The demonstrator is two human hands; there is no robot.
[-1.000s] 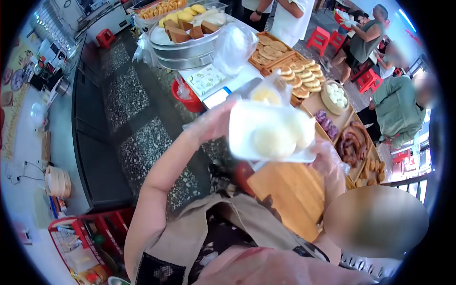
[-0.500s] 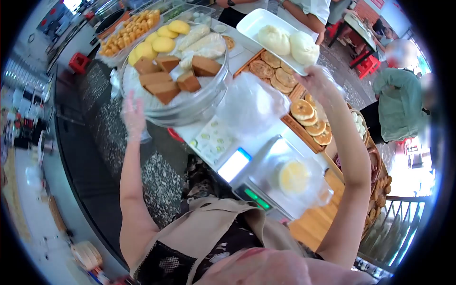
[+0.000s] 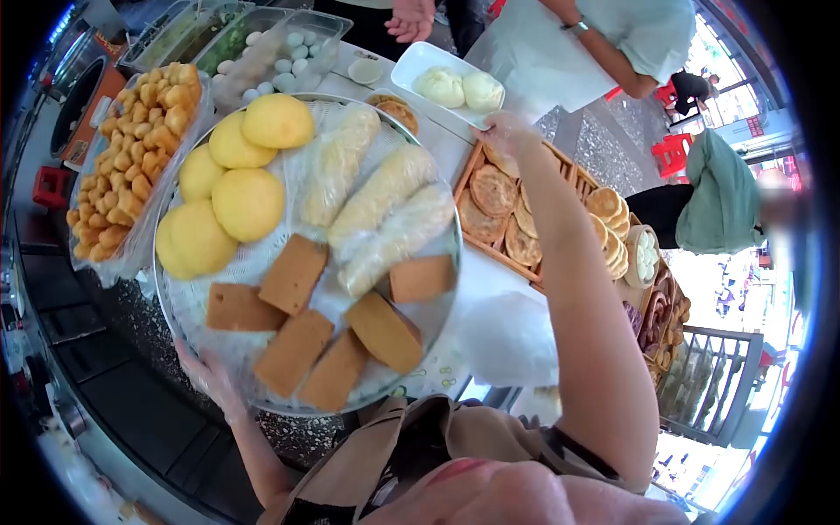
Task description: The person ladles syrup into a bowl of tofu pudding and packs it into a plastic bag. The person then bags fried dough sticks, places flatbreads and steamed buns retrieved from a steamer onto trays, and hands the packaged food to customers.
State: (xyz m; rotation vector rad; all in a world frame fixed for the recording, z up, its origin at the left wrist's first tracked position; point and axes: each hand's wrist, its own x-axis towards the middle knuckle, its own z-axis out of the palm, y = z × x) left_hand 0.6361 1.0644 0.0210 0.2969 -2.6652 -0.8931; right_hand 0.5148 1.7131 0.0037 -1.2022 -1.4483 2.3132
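My right hand (image 3: 512, 136) is stretched forward, its fingers closed on the near right corner of a white rectangular tray (image 3: 411, 85). Two pale steamed buns (image 3: 440, 87) lie side by side in that tray. My left hand (image 3: 210, 381), in a clear plastic glove, is beside the near left rim of a large round tray (image 3: 457, 254); its fingers are extended, and I cannot tell whether they touch the rim. On the round tray are yellow domed buns (image 3: 248, 205), plastic-wrapped pale rolls (image 3: 382, 194) and several brown cake slices (image 3: 295, 273).
Fried dough pieces (image 3: 140, 157) fill a bag-lined container at left. Bagged eggs (image 3: 282, 72) stand behind. Flatbreads (image 3: 493, 191) lie in a wooden tray at right, near a plastic bag (image 3: 507, 337). Across the table are another person's hand (image 3: 411, 17) and a person in white (image 3: 577, 52).
The white tray with the buns has moved farther away and left in my right hand. My view has shifted toward the round tray, and my left hand is now lower beside its rim.
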